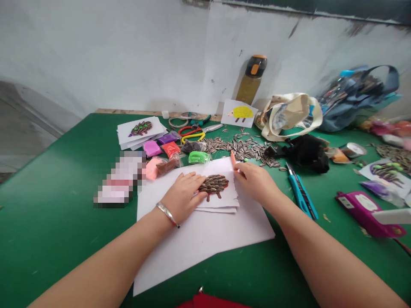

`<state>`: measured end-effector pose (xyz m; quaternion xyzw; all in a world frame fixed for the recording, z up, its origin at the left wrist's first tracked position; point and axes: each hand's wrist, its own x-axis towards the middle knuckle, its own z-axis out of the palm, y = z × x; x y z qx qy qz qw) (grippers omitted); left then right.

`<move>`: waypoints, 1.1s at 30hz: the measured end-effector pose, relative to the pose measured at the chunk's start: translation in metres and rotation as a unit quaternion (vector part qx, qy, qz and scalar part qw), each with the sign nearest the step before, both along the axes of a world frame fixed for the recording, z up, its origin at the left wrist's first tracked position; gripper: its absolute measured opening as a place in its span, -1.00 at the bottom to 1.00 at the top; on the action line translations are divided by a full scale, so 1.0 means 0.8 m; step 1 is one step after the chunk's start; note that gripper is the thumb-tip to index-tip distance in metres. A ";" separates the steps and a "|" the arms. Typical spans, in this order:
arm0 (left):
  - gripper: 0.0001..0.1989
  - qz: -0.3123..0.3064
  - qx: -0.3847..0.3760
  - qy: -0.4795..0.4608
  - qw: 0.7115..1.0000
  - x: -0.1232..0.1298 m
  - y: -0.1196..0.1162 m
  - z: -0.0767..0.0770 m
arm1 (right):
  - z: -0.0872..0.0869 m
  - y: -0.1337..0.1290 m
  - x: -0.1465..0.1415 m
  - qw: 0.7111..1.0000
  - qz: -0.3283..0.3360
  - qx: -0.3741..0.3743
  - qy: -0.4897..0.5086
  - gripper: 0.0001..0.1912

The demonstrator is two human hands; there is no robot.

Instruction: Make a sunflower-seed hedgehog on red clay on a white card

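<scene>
My left hand [183, 194], with a silver bangle at the wrist, lies flat with fingers stretched over the left part of a small white card. On the card is a hedgehog figure [214, 184] covered in striped sunflower seeds, with a red edge and brown clay legs. At the card's right edge, my right hand [255, 182] is closed around a slim orange tool [233, 159] whose upper end sticks up; its exact kind is unclear. Under the card lie more small sheets and a large white paper [192, 252].
Behind the paper are packets of coloured clay [199, 157], scissors [201, 132] and loose sunflower seeds [247, 149]. A teal utility knife [302, 192] and a magenta glue gun [369, 214] lie at right. A bottle [252, 79] and cloth bag [289, 115] stand by the wall.
</scene>
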<state>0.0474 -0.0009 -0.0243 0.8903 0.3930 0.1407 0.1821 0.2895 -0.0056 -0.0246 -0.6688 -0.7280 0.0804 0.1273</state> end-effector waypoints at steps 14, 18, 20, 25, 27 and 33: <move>-0.81 -0.013 0.026 -0.039 0.999 -0.001 0.005 0.002 | 0.023 -0.033 -0.039 0.977 0.188 0.076 0.062 -0.72; -0.80 -0.011 0.029 -0.041 0.999 0.000 0.005 0.001 | 0.017 -0.034 -0.053 0.968 0.241 0.052 0.051 -0.72; -0.79 -0.008 0.039 -0.049 0.998 -0.002 0.005 -0.003 | 0.011 -0.034 -0.056 0.965 0.255 0.054 0.038 -0.71; -0.70 0.020 0.086 -0.074 0.993 -0.012 0.009 -0.012 | 0.000 -0.033 -0.057 0.960 0.267 0.080 0.010 -0.69; -0.69 0.049 0.100 -0.086 0.990 -0.016 0.011 -0.013 | 0.000 -0.032 -0.057 0.959 0.271 0.085 0.010 -0.69; -0.69 0.063 0.113 -0.096 0.987 -0.021 0.012 -0.013 | 0.002 -0.033 -0.057 0.956 0.278 0.089 0.012 -0.68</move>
